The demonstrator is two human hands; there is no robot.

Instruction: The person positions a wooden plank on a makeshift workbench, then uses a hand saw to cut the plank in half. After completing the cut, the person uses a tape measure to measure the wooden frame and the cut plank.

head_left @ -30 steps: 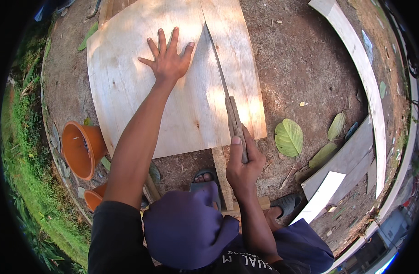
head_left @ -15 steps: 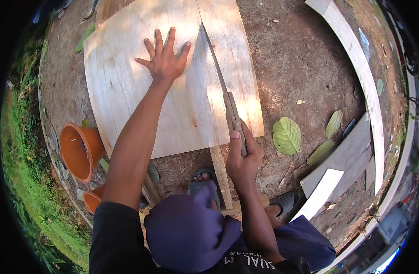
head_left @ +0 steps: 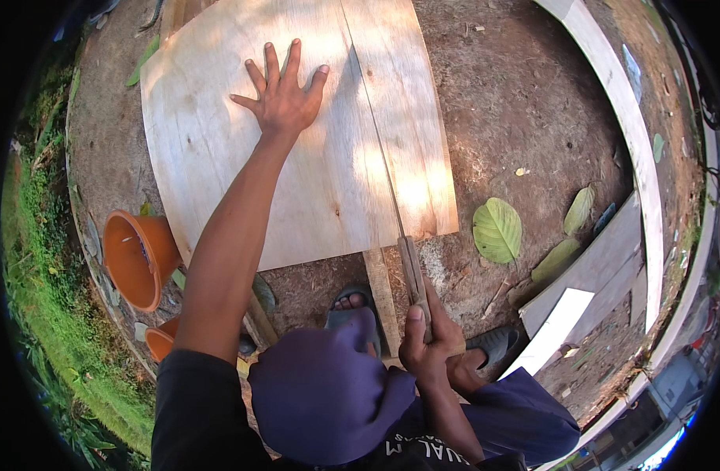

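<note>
A large pale plywood sheet [head_left: 246, 192] lies in front of me, propped on wooden lengths. My left hand [head_left: 289, 102] presses flat on it with the fingers spread, left of a long thin line through the wood. My right hand [head_left: 431, 341] is wrapped round the wooden handle of a handsaw [head_left: 412, 271]. That handle is just beyond the sheet's near edge, at the right. Seen almost edge-on, the dark blade runs forward along the line; where blade ends and cut begins is hard to tell.
Two orange pots [head_left: 140, 263] stand at the left. A wooden batten [head_left: 382, 290] runs under the sheet toward my sandalled feet. Large green leaves [head_left: 497, 230] lie on the bare soil to the right, near grey boards [head_left: 592, 263], a white strip [head_left: 550, 334] and a long pale plank [head_left: 639, 157].
My right hand has drawn the handsaw back toward me, so its handle has left the area over the sheet. My left hand stays spread in nearly the same place.
</note>
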